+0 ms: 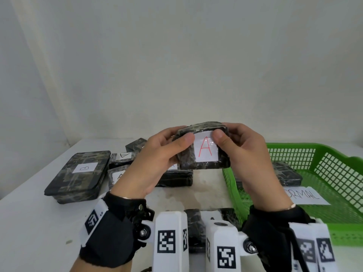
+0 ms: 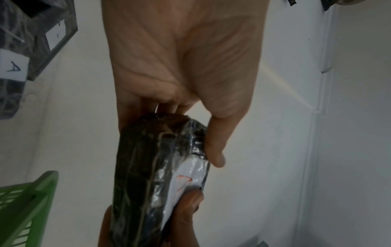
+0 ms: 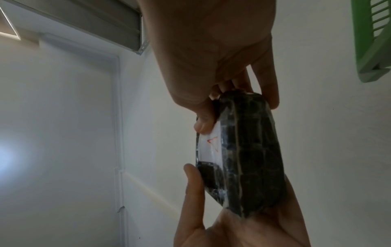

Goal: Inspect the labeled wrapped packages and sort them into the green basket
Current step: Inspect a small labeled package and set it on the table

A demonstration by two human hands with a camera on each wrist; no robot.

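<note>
Held between left hand (image 1: 155, 163) and right hand (image 1: 249, 160), both grips pinching package (image 1: 204, 148), long axis sideways, label facing camera.

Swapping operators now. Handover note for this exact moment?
Left hand and right hand: both grip one wrapped package in the air, red "A" label facing the head camera.
Green basket, to the right: at least one package inside, beside a paper slip.
Left: several packages on the table, including a big one marked "B".
</note>
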